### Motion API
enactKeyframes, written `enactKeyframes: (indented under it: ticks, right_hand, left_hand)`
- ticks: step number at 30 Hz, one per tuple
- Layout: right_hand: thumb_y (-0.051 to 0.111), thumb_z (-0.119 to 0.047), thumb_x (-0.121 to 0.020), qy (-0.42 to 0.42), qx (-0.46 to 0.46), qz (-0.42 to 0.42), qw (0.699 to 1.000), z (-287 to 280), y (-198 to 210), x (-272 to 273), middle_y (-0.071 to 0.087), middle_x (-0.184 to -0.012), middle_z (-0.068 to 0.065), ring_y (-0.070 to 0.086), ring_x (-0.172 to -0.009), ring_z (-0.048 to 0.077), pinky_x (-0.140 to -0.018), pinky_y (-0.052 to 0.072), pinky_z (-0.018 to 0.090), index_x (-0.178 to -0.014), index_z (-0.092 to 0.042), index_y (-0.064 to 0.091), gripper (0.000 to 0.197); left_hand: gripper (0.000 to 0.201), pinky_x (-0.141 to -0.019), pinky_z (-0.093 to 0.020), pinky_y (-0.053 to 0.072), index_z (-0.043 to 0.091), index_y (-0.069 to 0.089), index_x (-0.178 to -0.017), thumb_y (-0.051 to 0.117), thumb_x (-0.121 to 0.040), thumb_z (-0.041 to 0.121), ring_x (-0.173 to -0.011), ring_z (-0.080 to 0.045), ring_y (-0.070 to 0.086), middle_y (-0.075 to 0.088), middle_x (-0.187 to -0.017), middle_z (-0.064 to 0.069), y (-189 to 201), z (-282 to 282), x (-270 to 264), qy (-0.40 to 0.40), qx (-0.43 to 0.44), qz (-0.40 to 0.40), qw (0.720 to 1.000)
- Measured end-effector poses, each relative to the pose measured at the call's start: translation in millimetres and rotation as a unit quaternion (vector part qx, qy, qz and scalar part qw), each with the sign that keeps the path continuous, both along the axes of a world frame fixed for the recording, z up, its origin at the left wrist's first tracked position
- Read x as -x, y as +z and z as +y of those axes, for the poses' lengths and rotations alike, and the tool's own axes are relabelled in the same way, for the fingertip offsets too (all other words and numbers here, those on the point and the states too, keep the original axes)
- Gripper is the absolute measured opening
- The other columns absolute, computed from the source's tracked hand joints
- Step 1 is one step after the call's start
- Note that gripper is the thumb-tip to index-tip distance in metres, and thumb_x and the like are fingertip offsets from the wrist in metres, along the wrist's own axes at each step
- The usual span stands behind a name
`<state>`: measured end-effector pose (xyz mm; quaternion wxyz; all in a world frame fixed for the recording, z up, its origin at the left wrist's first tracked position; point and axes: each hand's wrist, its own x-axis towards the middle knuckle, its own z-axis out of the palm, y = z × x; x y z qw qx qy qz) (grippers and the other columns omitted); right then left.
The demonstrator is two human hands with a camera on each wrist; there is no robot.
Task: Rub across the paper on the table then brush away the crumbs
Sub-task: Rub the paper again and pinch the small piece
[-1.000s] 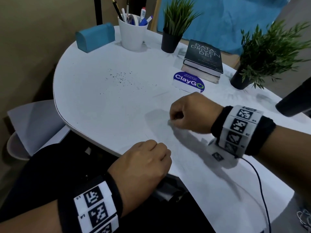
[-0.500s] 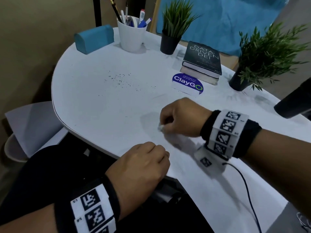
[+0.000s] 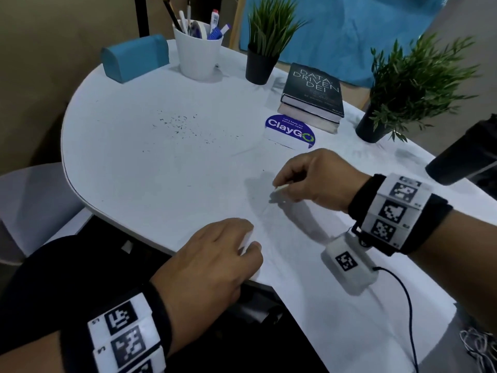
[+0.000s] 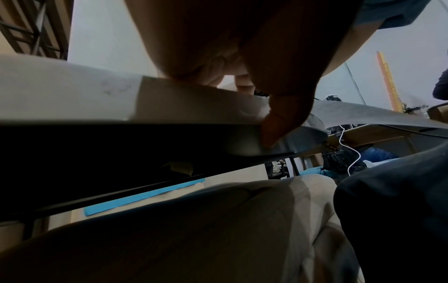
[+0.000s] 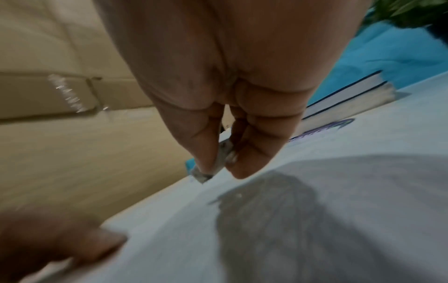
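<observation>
Two hands at work over a sheet of paper point(image 3: 309, 265) on a white round table point(image 3: 129, 146), seen from the head camera. Right hand point(image 3: 314, 181) raised just above the sheet, thumb and forefinger pinched on a small white eraser point(image 3: 281, 187), shadow cast on the paper directly beneath. Left hand point(image 3: 215, 262) resting at the table's near edge, fingers loosely curled, thumb and fingertips on the paper's near corner. Dark eraser crumbs point(image 3: 183, 125) scattered on the bare tabletop well beyond the sheet, toward a white pen cup point(image 3: 197, 55) and a teal case point(image 3: 134, 57). Also on the table: two potted plants point(image 3: 265, 44), a stack of books point(image 3: 313, 95) and a blue "ClayGo" sign point(image 3: 290, 131) just in front of the stack.

From the left wrist, looking up past the table's dark edge point(image 4: 121, 145): left hand point(image 4: 242, 47) close overhead, thumb point(image 4: 281, 118) pressed on the paper point(image 4: 194, 103) where it overhangs the rim, other fingers curled behind it.

From the right wrist, blurred: right hand point(image 5: 218, 86) pointing down, eraser point(image 5: 213, 166) gripped between thumb and finger, its grey, smudged end clear of the paper point(image 5: 339, 229). Left hand point(image 5: 48, 245) at lower left, on the sheet's edge. Books point(image 5: 351, 101) at upper right.
</observation>
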<state>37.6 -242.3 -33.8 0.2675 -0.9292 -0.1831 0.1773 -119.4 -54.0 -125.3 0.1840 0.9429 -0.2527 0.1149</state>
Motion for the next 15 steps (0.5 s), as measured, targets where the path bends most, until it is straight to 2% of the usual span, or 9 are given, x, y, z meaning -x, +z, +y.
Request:
enactKeyframes:
  ticks: [2,4,5,7,11,15]
  right_hand:
    - [0.082,-0.022,-0.074,0.038,0.038,-0.032,0.998,5,-6,11,0.073,-0.076,-0.01,0.066,-0.069,0.004,-0.071,0.054,0.02,-0.082,-0.026,0.076,0.011]
    - [0.078,-0.025,-0.076,0.107,0.081,-0.058,0.989,8,-9,23,0.07,-0.08,-0.013,0.064,-0.075,0.003,-0.07,0.05,0.016,-0.081,-0.029,0.076,0.007]
    - [0.077,-0.025,-0.077,0.141,0.1,-0.069,0.983,8,-10,26,0.069,-0.08,-0.012,0.063,-0.075,0.004,-0.069,0.048,0.016,-0.08,-0.028,0.076,0.005]
    - [0.074,-0.02,-0.076,0.155,0.122,-0.09,0.976,4,-9,20,0.069,-0.078,-0.011,0.062,-0.073,0.005,-0.071,0.048,0.019,-0.077,-0.024,0.076,0.004]
    - [0.075,-0.022,-0.077,0.075,0.167,-0.128,0.975,-3,-1,-11,0.07,-0.074,-0.01,0.063,-0.073,0.009,-0.072,0.051,0.026,-0.074,-0.02,0.075,0.004]
    - [0.077,-0.027,-0.078,0.148,0.128,-0.077,0.978,14,-1,13,0.07,-0.075,-0.013,0.062,-0.073,0.003,-0.068,0.046,0.013,-0.078,-0.025,0.076,0.002]
  left_hand:
    - [0.044,-0.081,-0.043,0.055,0.01,0.067,-0.105,0.038,-0.072,0.009,-0.096,-0.033,0.064,0.063,-0.107,-0.011,2,-1,0,-0.006,-0.003,0.008,1.0]
    - [0.045,-0.097,-0.039,0.051,0.01,0.069,-0.105,0.036,-0.075,0.009,-0.101,-0.032,0.065,0.064,-0.106,-0.009,2,-1,-1,-0.013,-0.008,0.008,1.0]
    - [0.045,-0.101,-0.036,0.046,0.01,0.069,-0.105,0.036,-0.074,0.009,-0.103,-0.031,0.064,0.065,-0.106,-0.009,3,-1,-1,-0.014,-0.009,0.01,1.0]
    - [0.048,-0.101,-0.034,0.04,0.01,0.068,-0.106,0.036,-0.071,0.009,-0.104,-0.032,0.064,0.064,-0.106,-0.009,3,0,-2,-0.015,-0.017,0.011,1.0]
    - [0.048,-0.104,-0.033,0.033,0.01,0.07,-0.103,0.035,-0.07,0.008,-0.1,-0.032,0.066,0.066,-0.103,-0.009,6,-1,-3,-0.006,-0.036,0.006,0.999]
    - [0.048,-0.106,-0.032,0.03,0.01,0.069,-0.105,0.035,-0.071,0.009,-0.103,-0.032,0.066,0.065,-0.107,-0.01,6,-1,-2,-0.003,-0.035,0.018,0.999]
